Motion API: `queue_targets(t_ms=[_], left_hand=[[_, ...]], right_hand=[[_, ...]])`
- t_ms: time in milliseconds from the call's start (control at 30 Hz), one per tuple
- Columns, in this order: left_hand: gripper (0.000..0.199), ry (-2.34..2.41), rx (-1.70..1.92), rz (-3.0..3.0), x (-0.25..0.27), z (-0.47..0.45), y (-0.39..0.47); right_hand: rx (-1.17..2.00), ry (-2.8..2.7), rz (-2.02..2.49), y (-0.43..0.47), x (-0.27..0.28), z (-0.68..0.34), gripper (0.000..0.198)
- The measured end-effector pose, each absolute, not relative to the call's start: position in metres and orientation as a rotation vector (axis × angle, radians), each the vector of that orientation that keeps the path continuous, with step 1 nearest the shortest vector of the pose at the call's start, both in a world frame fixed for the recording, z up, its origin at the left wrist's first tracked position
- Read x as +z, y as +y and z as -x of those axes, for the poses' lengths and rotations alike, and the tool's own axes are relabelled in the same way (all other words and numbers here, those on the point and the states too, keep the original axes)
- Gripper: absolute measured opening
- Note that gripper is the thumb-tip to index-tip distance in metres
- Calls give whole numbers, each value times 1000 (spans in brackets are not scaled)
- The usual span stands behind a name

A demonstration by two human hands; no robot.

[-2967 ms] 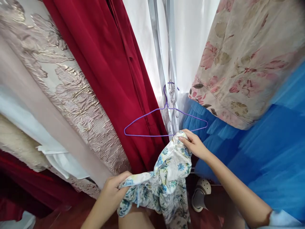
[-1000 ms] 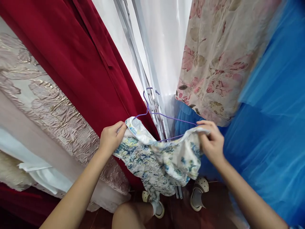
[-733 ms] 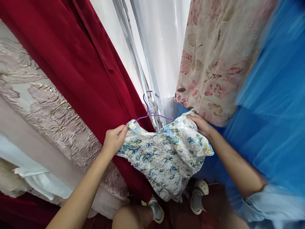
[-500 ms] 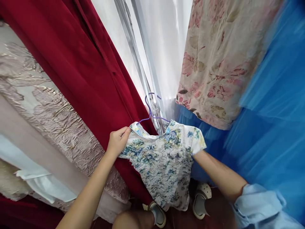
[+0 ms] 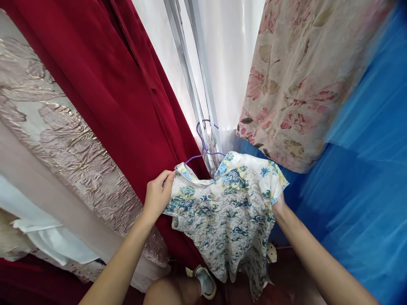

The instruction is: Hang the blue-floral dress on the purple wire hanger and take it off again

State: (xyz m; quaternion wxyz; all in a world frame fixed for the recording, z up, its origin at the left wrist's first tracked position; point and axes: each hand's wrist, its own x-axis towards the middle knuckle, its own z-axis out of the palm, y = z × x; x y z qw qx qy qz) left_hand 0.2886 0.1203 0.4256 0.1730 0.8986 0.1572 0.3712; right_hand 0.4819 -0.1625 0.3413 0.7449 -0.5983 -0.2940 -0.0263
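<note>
A white short-sleeved blouse [image 5: 222, 212] with a blue and green floral print hangs in front of me on a purple hanger [image 5: 203, 146]. At the blouse's left shoulder, the thumb and fingers of my left hand [image 5: 160, 192] pinch the fabric by the collar. My right hand [image 5: 278, 202] reaches under the sleeve on the other side; its fingers are hidden by the cloth, so their hold cannot be made out. The hanger's hook rises beside pale metal poles [image 5: 192, 67].
A long red cloth [image 5: 127, 106] and a pinkish textured garment [image 5: 73, 135] hang on the left. To the right are a pink-flowered beige garment [image 5: 286, 93] and blue tulle [image 5: 356, 182]. White fabric [image 5: 225, 63] hangs behind. A shoe [image 5: 208, 284] stands on the dark floor below.
The right sleeve has lifted and spread outward to the right, with my right hand moving under it. The blouse's lower part has swung right. My left hand keeps its pinch.
</note>
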Motion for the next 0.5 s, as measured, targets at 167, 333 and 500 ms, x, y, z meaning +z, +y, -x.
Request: queue_targets(t_ms=[167, 333, 500], left_hand=[[31, 491, 1178, -2522, 420, -285, 111], [31, 559, 1219, -2465, 431, -273, 120], [31, 629, 1159, -2475, 421, -256, 140]], right_hand=[[-79, -408, 915, -168, 362, -484, 59], [-15, -426, 769, -153, 409, -479, 28], [-39, -554, 858, -137, 432, -449, 30]])
